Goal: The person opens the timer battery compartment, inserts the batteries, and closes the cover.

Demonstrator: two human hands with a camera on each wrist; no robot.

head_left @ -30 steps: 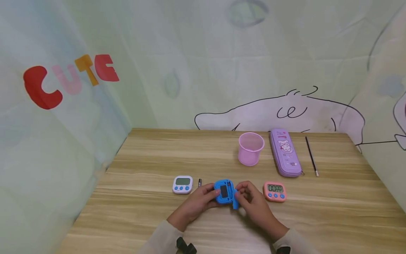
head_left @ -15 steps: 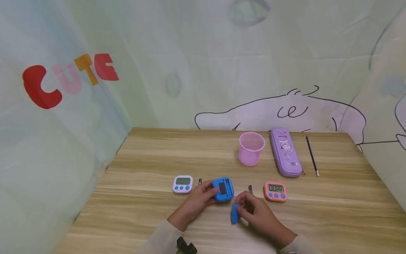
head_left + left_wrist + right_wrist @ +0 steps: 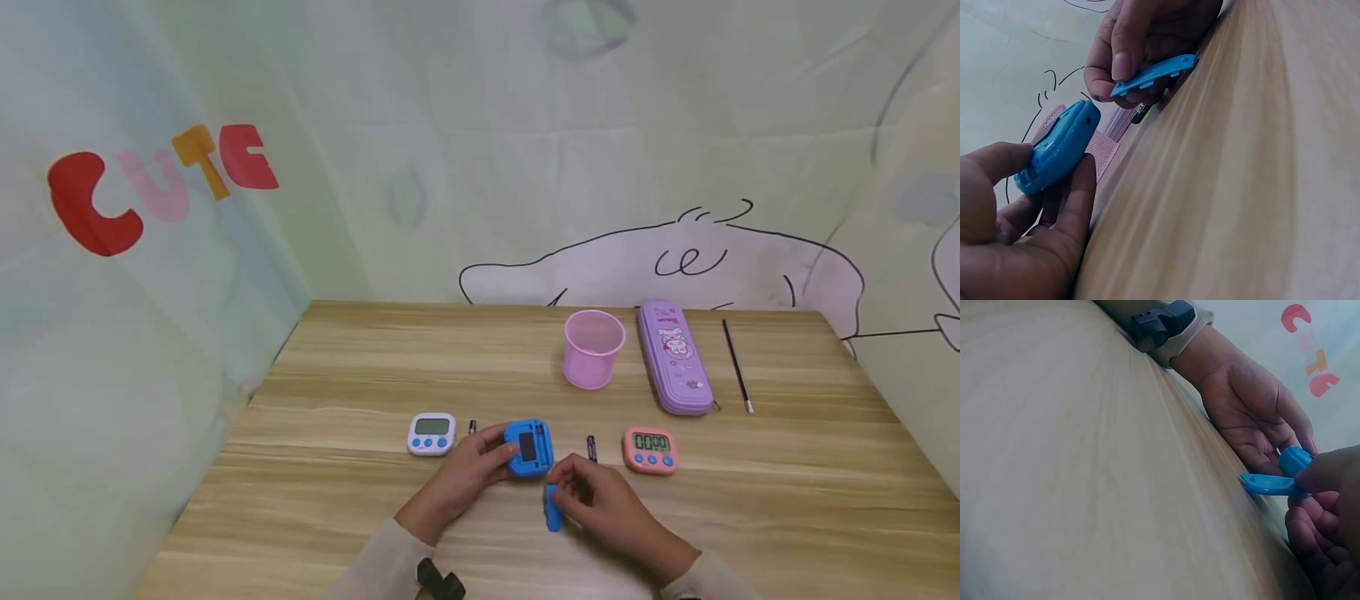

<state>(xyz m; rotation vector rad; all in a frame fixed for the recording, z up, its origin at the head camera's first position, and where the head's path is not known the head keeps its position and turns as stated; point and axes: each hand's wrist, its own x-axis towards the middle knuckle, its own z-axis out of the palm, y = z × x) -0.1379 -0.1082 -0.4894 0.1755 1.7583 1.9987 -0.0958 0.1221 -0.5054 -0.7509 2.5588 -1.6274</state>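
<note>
My left hand (image 3: 468,467) grips a blue digital timer (image 3: 528,448) with its back turned up, thumb on top and fingers beneath. The timer's battery slot lies uncovered along its right side. Between thumb and fingers, my right hand (image 3: 611,504) pinches the narrow blue battery cover (image 3: 553,508), apart from the timer. Small tabs along the cover's edge show in the left wrist view, where the cover (image 3: 1155,75) slants above the table. A small dark battery (image 3: 592,448) lies just beyond the right hand, and another battery (image 3: 472,427) is beside the left hand.
A white timer (image 3: 431,434) lies to the left and a pink timer (image 3: 650,451) to the right. Farther back on the wooden table (image 3: 360,358) are a pink cup (image 3: 589,367), a purple pencil case (image 3: 677,358) and a black pencil (image 3: 737,367).
The cover has come away from the timer and moved toward the near edge with my right hand, turning slightly. The battery beyond that hand has come into view. My left hand stays nearly still.
</note>
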